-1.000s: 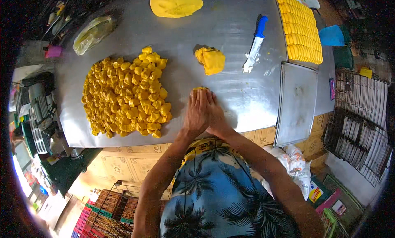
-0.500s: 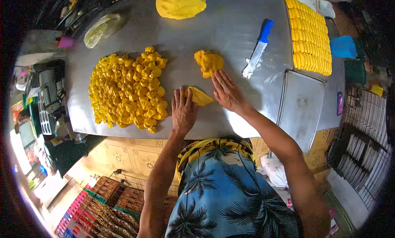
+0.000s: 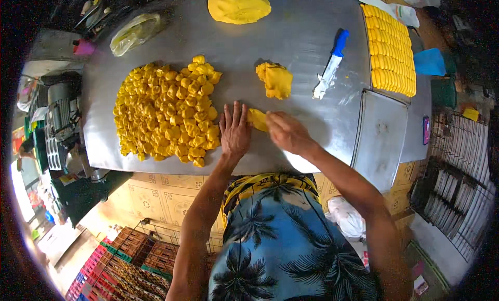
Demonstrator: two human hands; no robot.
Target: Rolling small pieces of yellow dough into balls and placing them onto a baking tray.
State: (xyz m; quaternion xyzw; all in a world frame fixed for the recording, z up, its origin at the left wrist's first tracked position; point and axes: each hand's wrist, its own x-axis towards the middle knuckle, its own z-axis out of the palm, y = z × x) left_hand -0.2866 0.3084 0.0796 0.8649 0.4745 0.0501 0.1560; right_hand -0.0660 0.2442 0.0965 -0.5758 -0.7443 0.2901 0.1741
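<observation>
My left hand point(image 3: 235, 129) lies flat with fingers spread on the steel table point(image 3: 291, 67), beside a small yellow dough piece point(image 3: 257, 119). My right hand point(image 3: 286, 132) rests on that piece's right end, fingers pointing left. A big heap of small yellow dough pieces point(image 3: 166, 111) lies just left of my left hand. A medium lump of dough point(image 3: 275, 80) sits behind my hands. A large yellow dough mound point(image 3: 239, 4) lies at the table's far edge.
A blue-handled knife point(image 3: 330, 67) lies right of the lump. A tray with rows of shaped yellow pieces point(image 3: 390, 51) is at the far right, an empty metal tray point(image 3: 379, 137) near it. A plastic bag point(image 3: 135, 33) lies far left. A machine point(image 3: 60, 124) stands left of the table.
My palms were pressed together a second ago. They came apart, and now both hands rest on the table at a small dough piece.
</observation>
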